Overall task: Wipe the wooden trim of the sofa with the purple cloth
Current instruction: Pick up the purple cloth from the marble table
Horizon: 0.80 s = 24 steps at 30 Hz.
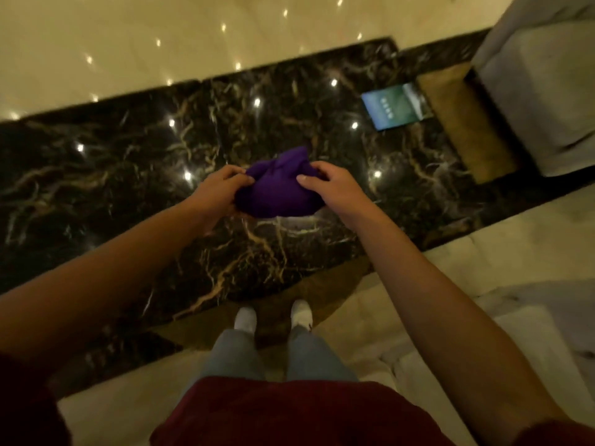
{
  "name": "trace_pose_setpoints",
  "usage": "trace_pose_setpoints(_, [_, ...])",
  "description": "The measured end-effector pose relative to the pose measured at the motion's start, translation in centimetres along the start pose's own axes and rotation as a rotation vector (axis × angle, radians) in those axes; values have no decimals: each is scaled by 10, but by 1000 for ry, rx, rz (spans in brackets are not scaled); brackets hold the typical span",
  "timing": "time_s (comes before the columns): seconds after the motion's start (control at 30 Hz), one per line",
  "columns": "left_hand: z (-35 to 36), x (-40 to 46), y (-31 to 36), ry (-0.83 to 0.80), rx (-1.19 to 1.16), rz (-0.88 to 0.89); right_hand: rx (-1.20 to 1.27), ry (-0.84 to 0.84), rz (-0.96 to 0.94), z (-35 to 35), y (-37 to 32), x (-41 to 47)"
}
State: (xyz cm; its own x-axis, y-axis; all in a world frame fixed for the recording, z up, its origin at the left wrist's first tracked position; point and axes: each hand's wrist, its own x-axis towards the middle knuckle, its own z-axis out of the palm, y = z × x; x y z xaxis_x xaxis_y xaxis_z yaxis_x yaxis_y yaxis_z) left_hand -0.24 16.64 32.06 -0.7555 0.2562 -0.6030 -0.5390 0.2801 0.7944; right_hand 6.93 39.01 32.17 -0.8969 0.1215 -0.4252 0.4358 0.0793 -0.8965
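Note:
A bunched purple cloth (277, 188) hangs in front of me at mid-frame, above a dark marble floor. My left hand (222, 188) grips its left side and my right hand (328, 186) grips its right side, both with fingers curled into the fabric. At the upper right stands a grey upholstered sofa (541, 91), with a brownish wooden trim piece (463, 123) running along its near side. Both hands are well to the left of the sofa and apart from it.
A dark veined marble floor band (128, 175) crosses the view, with cream tiles beyond it and nearer me. A blue-green leaflet (394, 106) lies on the floor beside the sofa. My white shoes (273, 317) stand at the band's edge. Pale upholstery (515, 284) fills the right.

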Motion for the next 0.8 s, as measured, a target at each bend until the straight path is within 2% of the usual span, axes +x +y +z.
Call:
trace_pose_setpoints(0.13, [7, -31, 53, -108, 19, 114, 25, 62, -113, -15, -62, -37])
trace_pose_setpoints(0.3, [4, -53, 70, -256, -9, 165, 90, 94, -173, -21, -96, -78])
trace_pose_setpoints(0.4, [2, -66, 82, -329, 121, 231, 121, 99, -198, -21, -107, -106])
trace_pose_setpoints(0.5, [12, -84, 95, -384, 237, 369, 140, 89, -197, -24, -107, -137])
trace_pose_setpoints(0.67, [60, -126, 103, -745, 160, 219, 147, 151, -197, -49, -98, -188])
trace_pose_setpoints(0.8, [120, -149, 95, -804, 97, 189, 184, 330, -220, -86, -77, -229])
